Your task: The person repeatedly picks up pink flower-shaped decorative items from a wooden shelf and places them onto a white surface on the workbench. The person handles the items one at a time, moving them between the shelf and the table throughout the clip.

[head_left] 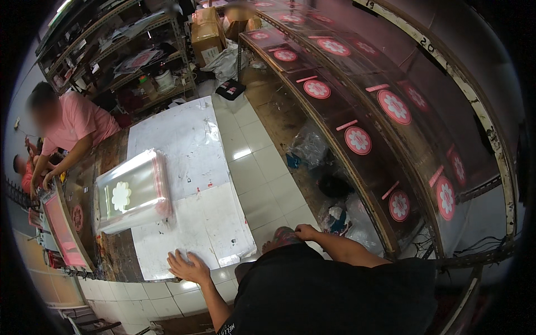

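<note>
My left hand (188, 268) rests on the near edge of the white sheets (190, 218) that cover part of the worktable, fingers spread and holding nothing. Beyond it lies a stack of clear plastic bags (134, 190) with a pale flower shape and pink edges. My right hand (307, 232) is low beside my dark shirt, its fingers curled. Right by those fingers is a multicoloured patterned thing (283, 237), perhaps cloth. Whether the hand grips it, I cannot make out.
A long rack (346, 106) at the right carries clear sheets with pink flower prints. Across the table a person in pink (84, 120) leans over a pink-framed screen (64, 229). Shelves (134, 50) and cardboard boxes (207, 36) stand behind. Crumpled plastic (307, 145) lies under the rack.
</note>
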Available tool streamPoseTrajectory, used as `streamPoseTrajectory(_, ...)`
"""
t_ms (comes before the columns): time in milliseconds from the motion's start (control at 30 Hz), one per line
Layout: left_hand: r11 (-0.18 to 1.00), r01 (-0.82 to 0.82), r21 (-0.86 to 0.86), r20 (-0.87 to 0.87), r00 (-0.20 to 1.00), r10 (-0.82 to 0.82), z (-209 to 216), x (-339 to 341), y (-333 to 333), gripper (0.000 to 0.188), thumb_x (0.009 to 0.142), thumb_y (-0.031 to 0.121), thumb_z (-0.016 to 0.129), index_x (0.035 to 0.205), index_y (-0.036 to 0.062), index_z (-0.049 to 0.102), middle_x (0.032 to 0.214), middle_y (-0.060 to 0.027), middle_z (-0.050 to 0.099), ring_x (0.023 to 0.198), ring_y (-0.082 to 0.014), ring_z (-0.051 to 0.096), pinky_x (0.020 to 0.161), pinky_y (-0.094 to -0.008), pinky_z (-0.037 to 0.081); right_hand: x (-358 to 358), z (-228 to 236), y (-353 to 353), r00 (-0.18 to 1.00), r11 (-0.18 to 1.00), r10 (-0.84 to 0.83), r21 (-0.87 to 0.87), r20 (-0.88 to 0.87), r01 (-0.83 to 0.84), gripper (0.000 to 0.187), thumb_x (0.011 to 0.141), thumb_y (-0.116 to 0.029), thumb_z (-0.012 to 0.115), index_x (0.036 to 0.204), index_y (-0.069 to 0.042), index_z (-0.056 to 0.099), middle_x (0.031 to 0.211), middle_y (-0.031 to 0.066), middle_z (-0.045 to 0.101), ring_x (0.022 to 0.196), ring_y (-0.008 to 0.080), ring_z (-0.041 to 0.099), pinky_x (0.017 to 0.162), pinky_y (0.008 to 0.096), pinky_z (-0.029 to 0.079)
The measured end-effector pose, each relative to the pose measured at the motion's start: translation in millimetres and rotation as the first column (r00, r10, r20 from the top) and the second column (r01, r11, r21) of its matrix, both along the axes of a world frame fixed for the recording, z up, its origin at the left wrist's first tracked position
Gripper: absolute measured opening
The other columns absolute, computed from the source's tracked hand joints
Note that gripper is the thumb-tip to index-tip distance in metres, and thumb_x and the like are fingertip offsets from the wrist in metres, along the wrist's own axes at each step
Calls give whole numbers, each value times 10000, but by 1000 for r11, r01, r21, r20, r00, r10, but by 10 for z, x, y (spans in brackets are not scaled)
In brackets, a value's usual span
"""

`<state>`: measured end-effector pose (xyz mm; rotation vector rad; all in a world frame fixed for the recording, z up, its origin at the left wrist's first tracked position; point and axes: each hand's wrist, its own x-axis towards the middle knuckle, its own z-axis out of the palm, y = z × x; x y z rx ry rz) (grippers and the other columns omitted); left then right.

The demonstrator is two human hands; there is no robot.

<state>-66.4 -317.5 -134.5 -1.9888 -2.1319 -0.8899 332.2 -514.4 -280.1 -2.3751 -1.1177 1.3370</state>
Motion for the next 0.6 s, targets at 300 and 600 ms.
streamPoseTrajectory(300,1000,2,25,-16,1000,-2,-19,-21,0,424,907,257,572,1278,52,575,1452,-164,473,1375,-338,385,1165,-558,174,338,-255,103,993,984,-118,134,-14,119,365,849,-319,636,1080,-40,683,1063,192,691,1017,342,660,896,424,513)
streamPoseTrajectory(600,997,11,76,-10,1000,-11,-121,-95,9,378,913,242,563,1233,44,604,1437,-141,492,1348,-320,423,1166,-551,187,822,208,301,913,855,-390,321,-118,407,234,895,-206,626,1043,-34,682,960,141,702,887,266,685,769,368,531)
